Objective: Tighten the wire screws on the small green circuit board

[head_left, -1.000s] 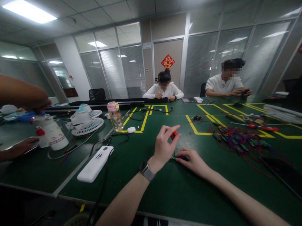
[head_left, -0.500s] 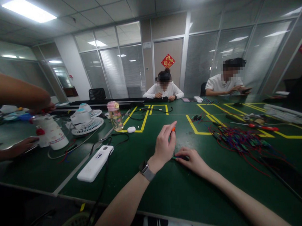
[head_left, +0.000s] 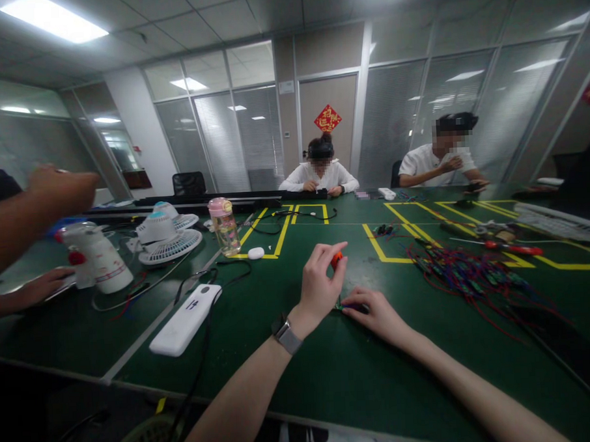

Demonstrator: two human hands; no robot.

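Note:
My left hand (head_left: 320,286), with a watch on its wrist, is closed around the red handle of a small screwdriver (head_left: 336,259) held upright over the green table (head_left: 331,376). Its tip points down at a small dark part (head_left: 350,307) lying on the table. My right hand (head_left: 377,315) lies flat beside it, fingers pinching that small part and holding it against the table. The part itself is mostly hidden by my fingers.
A tangle of red and blue wires (head_left: 468,275) and a red screwdriver (head_left: 514,248) lie to the right. A white power bank (head_left: 186,320), pink bottle (head_left: 225,227), white fans (head_left: 166,236) and white bottle (head_left: 97,257) stand left. Another person's arm (head_left: 35,203) reaches in; two people sit opposite.
My left hand's fingers have shifted on the screwdriver handle, turning it in place. The person's arm at the left has lifted off the white bottle and risen.

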